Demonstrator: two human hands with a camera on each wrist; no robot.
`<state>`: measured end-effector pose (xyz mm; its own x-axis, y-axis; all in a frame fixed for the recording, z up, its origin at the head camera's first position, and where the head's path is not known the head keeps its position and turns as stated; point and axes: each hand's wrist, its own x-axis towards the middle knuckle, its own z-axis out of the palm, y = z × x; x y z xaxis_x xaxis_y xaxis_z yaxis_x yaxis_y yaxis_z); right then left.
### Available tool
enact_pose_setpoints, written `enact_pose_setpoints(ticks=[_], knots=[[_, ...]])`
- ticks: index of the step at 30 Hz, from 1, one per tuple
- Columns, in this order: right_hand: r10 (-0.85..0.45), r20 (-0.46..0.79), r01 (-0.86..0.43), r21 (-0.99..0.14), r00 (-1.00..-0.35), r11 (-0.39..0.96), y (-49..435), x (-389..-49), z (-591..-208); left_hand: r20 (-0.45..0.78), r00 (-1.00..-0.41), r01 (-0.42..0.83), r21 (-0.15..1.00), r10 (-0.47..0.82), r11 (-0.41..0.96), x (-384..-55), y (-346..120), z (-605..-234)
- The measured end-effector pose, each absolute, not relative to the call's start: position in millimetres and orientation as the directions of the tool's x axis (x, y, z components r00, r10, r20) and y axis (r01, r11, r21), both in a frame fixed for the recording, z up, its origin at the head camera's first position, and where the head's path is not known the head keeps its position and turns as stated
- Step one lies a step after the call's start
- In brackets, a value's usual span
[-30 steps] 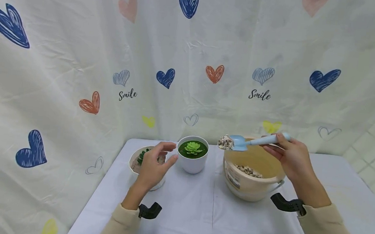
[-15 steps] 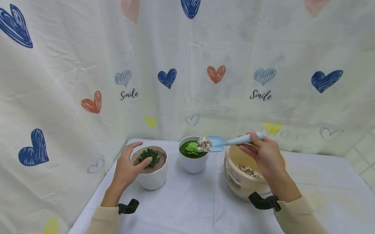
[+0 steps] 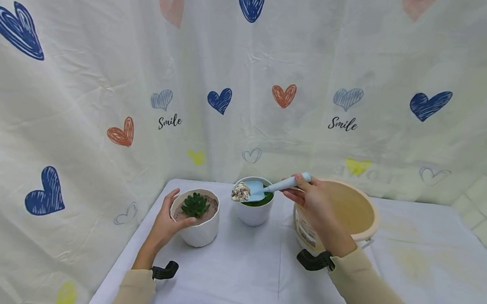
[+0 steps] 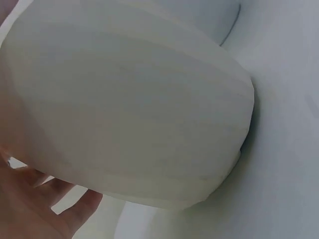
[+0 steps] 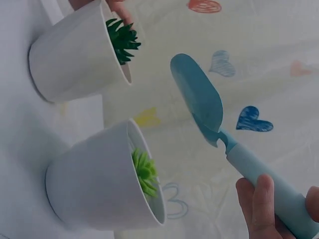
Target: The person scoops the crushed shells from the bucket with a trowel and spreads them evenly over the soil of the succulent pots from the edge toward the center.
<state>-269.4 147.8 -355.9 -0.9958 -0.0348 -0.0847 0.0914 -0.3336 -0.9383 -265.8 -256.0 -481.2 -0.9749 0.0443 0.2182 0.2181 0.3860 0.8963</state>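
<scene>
My right hand (image 3: 319, 207) grips the handle of a small light-blue trowel (image 3: 255, 190), which carries a heap of mixed pebbles (image 3: 241, 192) at its tip. In the head view the blade passes over the middle white flowerpot (image 3: 253, 215), hiding its plant; the right wrist view shows a light-green succulent (image 5: 144, 172) there. On the left, my left hand (image 3: 165, 225) holds another white flowerpot (image 3: 199, 231), thumb at the near rim and fingers round its left side. A dark-green succulent (image 3: 195, 205) stands in its sandy fill. The pot's faceted wall (image 4: 129, 109) fills the left wrist view.
A cream bucket (image 3: 354, 200) stands at the right, partly behind my right forearm. White cloth (image 3: 237, 272) covers the table. A white curtain (image 3: 234, 54) printed with hearts hangs along the back and left.
My right hand has carried the loaded trowel left, from over the bucket past the middle pot. My left hand has gone from above the left pot to its side and taken hold.
</scene>
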Motion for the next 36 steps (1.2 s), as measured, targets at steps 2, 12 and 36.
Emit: enact_pose_setpoints(ticks=[2,12,36], knots=[[-0.034,-0.082,0.089,-0.940,-0.996,-0.330,140,-272,-357,0.208,-0.976,0.215,0.907,0.059,0.363,-267,-257,-484],[-0.026,-0.066,0.070,-0.980,-0.997,-0.184,105,-278,-365,0.207,-0.974,0.224,0.926,0.087,0.303,-268,-258,-489],[-0.014,0.018,-0.017,-0.996,-1.000,-0.085,79,-281,-375,0.128,-0.986,0.149,0.960,0.103,0.239,-268,-258,-489]])
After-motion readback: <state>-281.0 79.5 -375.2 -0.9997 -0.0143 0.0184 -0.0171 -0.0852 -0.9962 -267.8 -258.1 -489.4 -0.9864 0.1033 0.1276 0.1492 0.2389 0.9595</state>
